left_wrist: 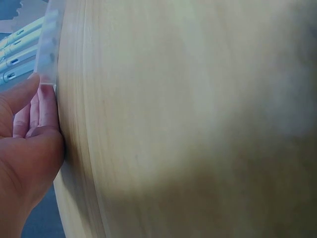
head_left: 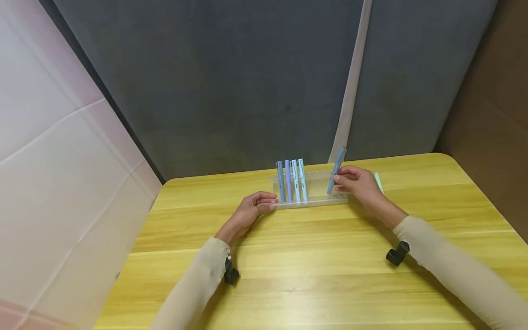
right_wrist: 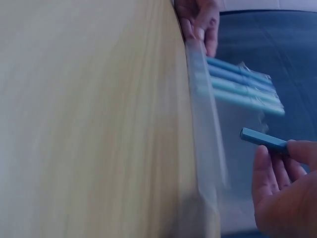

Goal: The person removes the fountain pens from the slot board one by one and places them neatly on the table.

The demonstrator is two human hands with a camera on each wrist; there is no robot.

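A yellow wooden table (head_left: 313, 275) fills the lower half of the head view, backed by a grey padded panel (head_left: 231, 82) at twelve o'clock. Near the table's far edge stands a clear plastic pen rack (head_left: 310, 200), long side toward the person. Four pens (head_left: 292, 179), blue, lilac and two pale blue, stand upright side by side in its left end; the slots from the middle to the right end look vacant.

The left hand (head_left: 252, 210) rests on the table at the rack's nine o'clock end, fingers lightly curled with the fingertips (left_wrist: 40, 106) against the plastic edge, bracing it rather than gripping it. The right hand (head_left: 358, 182) is at the three o'clock end, thumb and fingers pinched on the lower half of a blue pen (head_left: 336, 170), which leans slightly and rises above the rack's right end. The right wrist view shows the pen's squared end (right_wrist: 263, 140) clear of the rack, not yet seated. A pale green pen (head_left: 377, 181) lies on the table just behind the right hand.

To seat the held pen cleanly, a sound approach would be to bring it upright first, line its lower tip over a free slot, and lower it straight while the left hand steadies the light rack against tipping or sliding toward the standing pens.
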